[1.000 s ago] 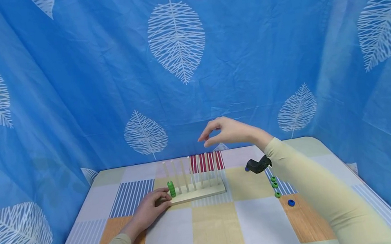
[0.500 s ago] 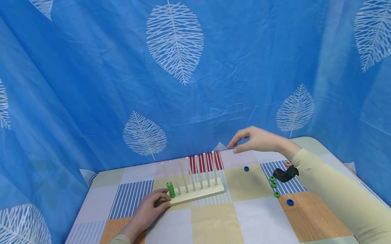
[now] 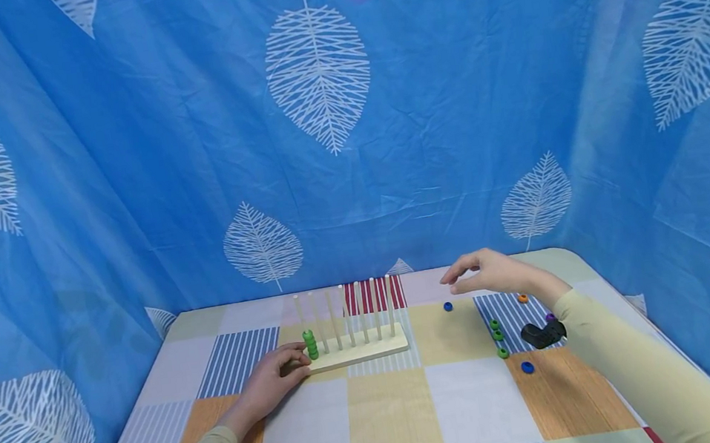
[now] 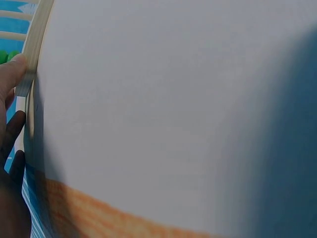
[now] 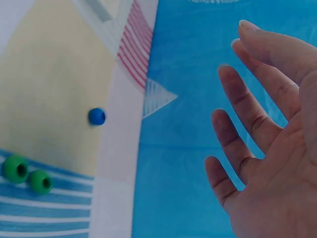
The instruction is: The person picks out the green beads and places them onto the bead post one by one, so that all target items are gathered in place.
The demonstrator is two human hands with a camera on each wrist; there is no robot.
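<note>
A pale wooden peg stand (image 3: 372, 350) with several upright rods stands on the table, and green beads (image 3: 311, 345) are stacked on its leftmost rod. My left hand (image 3: 274, 378) holds the left end of the base; in the left wrist view the thumb (image 4: 14, 72) lies along its edge. Over the table's back right, my right hand (image 3: 486, 273) is raised with nothing in it, fingers loosely bent and apart from the thumb. Just below its fingertips in the head view lies a blue bead (image 3: 448, 306), which also shows in the right wrist view.
Several loose beads lie to the right: green beads (image 3: 497, 335), another blue bead (image 3: 527, 367), an orange bead (image 3: 523, 298) and a purple bead (image 3: 550, 317) partly behind the black wrist strap (image 3: 543, 334). A patchwork cloth (image 3: 391, 419) covers the table; blue leaf-print curtains (image 3: 437, 128) surround it.
My right hand has moved right and down, away from above the rods toward the blue bead. The left hand stays on the base. The orange and purple beads have come into sight.
</note>
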